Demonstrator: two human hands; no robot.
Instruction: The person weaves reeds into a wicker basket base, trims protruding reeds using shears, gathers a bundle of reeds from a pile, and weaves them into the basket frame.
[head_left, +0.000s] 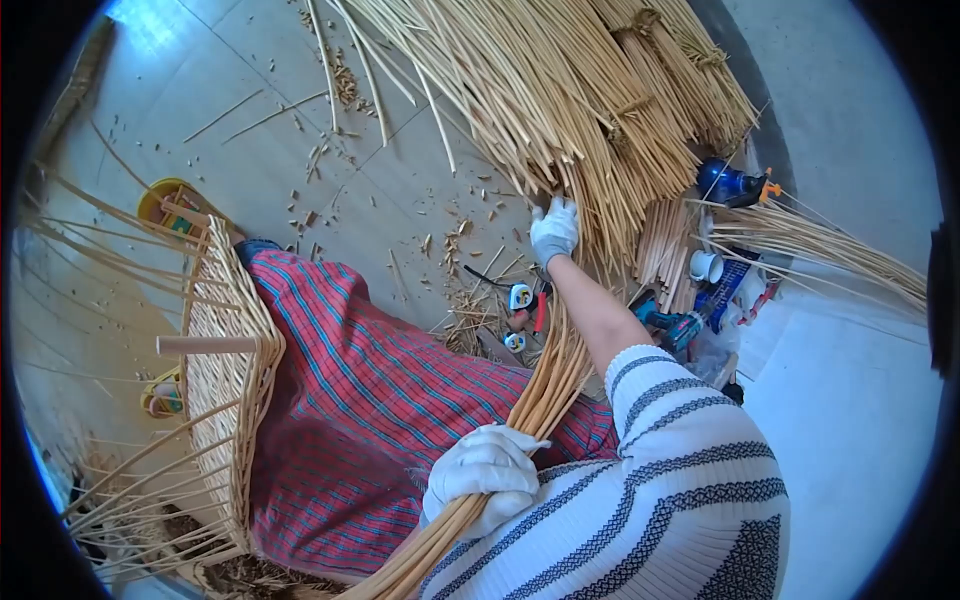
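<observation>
My left hand (485, 475), in a white glove, is closed around a bundle of peeled wicker rods (548, 385). This bundle slants across my lap, over a red plaid apron (390, 350). My right hand (555, 230), gloved too, reaches out to the cut ends of a large pile of wicker rods (510, 90) on the floor. Its fingers are bent in at those ends; the fingertips are partly hidden. A partly woven wicker basket (225, 390) stands on its side at the left, with long loose stakes sticking out and a wooden rod (205, 345) through it.
Tape measures (520, 297) and cut-off bits lie on the tiled floor (410, 185). Beyond my right arm are a power drill (672, 325), a white cup (706, 266), a blue spray bottle (730, 183) and thin rods (830, 250). A yellow bucket (172, 208) stands behind the basket.
</observation>
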